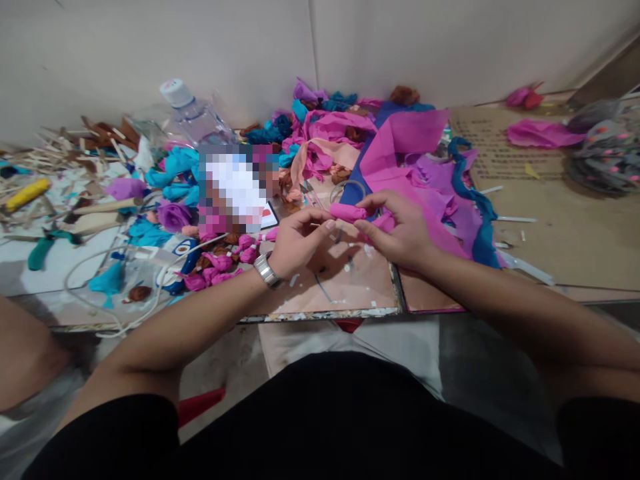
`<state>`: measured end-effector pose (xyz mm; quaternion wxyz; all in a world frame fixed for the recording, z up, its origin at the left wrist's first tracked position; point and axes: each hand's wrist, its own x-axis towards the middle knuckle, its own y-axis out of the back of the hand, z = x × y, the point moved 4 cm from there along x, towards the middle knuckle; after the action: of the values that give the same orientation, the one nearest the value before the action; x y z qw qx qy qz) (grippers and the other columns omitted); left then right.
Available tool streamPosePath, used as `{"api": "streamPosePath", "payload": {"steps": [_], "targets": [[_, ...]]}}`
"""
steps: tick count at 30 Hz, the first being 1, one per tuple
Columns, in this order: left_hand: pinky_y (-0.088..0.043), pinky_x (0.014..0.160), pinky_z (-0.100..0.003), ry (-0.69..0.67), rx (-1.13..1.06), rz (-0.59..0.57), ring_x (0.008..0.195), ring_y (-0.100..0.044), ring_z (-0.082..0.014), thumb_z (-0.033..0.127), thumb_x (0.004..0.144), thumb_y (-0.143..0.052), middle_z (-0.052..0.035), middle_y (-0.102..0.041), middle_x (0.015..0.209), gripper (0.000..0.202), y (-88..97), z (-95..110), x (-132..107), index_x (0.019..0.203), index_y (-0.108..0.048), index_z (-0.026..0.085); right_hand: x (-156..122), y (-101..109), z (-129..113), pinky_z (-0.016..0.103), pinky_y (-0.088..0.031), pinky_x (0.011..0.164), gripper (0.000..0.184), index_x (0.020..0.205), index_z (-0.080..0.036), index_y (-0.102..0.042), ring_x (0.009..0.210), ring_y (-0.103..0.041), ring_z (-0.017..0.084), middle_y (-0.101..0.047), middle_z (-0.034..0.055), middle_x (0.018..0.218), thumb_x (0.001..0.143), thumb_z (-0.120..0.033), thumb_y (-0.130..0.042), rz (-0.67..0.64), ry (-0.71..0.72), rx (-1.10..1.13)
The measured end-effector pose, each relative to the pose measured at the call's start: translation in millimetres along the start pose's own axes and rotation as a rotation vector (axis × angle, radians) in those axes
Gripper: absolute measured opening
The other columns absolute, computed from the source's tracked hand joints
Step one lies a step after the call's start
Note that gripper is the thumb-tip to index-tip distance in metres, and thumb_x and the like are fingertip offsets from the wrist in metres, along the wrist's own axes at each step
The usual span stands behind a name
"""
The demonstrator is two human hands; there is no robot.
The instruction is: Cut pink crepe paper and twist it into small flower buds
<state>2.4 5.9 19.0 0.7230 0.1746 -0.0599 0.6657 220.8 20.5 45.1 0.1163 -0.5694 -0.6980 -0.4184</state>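
Note:
A rolled piece of bright pink crepe paper (pixel 349 212) is held between my hands above the table's front part. My right hand (pixel 403 230) is closed round its right side, with more pink paper showing between thumb and fingers. My left hand (pixel 303 243), with a metal watch on the wrist, pinches at the roll's left end; what lies between its fingertips is too small to make out. Beyond my right hand, large pink crepe sheets (pixel 385 160) lie over purple and blue ones. Several small tied pink bundles (pixel 247 248) lie left of my left hand.
A phone, partly blurred, leans among crepe pieces near a plastic bottle (pixel 177 93). A white cable (pixel 75 277) loops at the left, near green-handled pliers (pixel 43 250) and a yellow roll (pixel 27 193). Cardboard (pixel 540 220) covers the right side. Another person's limb (pixel 25 353) shows at far left.

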Motion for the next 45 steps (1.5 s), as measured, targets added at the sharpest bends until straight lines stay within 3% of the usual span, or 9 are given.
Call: {"api": "streamPosePath", "payload": {"steps": [13, 24, 36, 38, 41, 45], "targets": [[-0.056, 0.075, -0.028, 0.041, -0.05, 0.089, 0.074, -0.067, -0.0139, 0.059, 0.085, -0.089, -0.004, -0.077, 0.083, 0.042, 2.7, 2, 0, 0.087, -0.078, 0.018, 0, -1, 4, 0.04, -0.059, 0.086, 0.023, 0.113, -0.026, -0.072, 0.09, -0.071, 0.023, -0.077, 0.0042, 0.101, 0.101, -0.046, -0.074, 0.011, -0.031, 0.053], [-0.049, 0.073, -0.029, 0.085, -0.099, 0.03, 0.071, -0.058, -0.0142, 0.062, 0.083, -0.088, -0.0014, -0.067, 0.077, 0.046, 1.4, 0, 3, 0.081, -0.072, 0.019, -1, -2, 4, 0.041, -0.059, 0.086, 0.021, 0.113, -0.026, -0.072, 0.091, -0.072, 0.023, -0.077, 0.0044, 0.101, 0.101, -0.043, -0.075, 0.0, -0.035, 0.051], [-0.046, 0.073, -0.03, 0.106, -0.135, -0.024, 0.072, -0.054, -0.0143, 0.043, 0.092, -0.079, -0.0001, -0.062, 0.079, 0.027, -1.0, -9, 3, 0.085, -0.067, 0.02, -2, -3, 3, 0.039, -0.06, 0.085, 0.023, 0.113, -0.026, -0.072, 0.088, -0.071, 0.023, -0.077, 0.0042, 0.099, 0.101, -0.045, -0.073, -0.02, -0.052, 0.054], [-0.048, 0.074, -0.031, 0.062, -0.14, -0.014, 0.074, -0.055, -0.0149, 0.043, 0.094, -0.078, -0.0002, -0.061, 0.082, 0.026, -0.4, -11, 4, 0.088, -0.064, 0.021, -2, -3, 5, 0.04, -0.059, 0.084, 0.022, 0.113, -0.026, -0.072, 0.088, -0.071, 0.023, -0.078, 0.0044, 0.1, 0.102, -0.045, -0.072, -0.031, -0.041, 0.032], [-0.053, 0.085, -0.034, -0.115, -0.052, 0.023, 0.094, -0.063, -0.019, 0.046, 0.097, -0.075, -0.0044, -0.066, 0.103, 0.027, 2.0, -7, 3, 0.1, -0.062, 0.023, -1, -7, 6, 0.041, -0.057, 0.083, 0.022, 0.112, -0.026, -0.073, 0.088, -0.071, 0.024, -0.078, 0.0054, 0.101, 0.103, -0.046, -0.071, -0.106, 0.021, -0.033], [-0.054, 0.094, -0.037, -0.227, 0.113, -0.06, 0.112, -0.067, -0.022, 0.047, 0.1, -0.074, -0.0091, -0.069, 0.122, 0.034, -2.6, -4, -2, 0.121, -0.064, 0.022, -2, -13, 3, 0.043, -0.055, 0.086, 0.021, 0.115, -0.023, -0.076, 0.094, -0.074, 0.026, -0.08, 0.0079, 0.103, 0.105, -0.041, -0.07, -0.211, 0.162, -0.082]]}}
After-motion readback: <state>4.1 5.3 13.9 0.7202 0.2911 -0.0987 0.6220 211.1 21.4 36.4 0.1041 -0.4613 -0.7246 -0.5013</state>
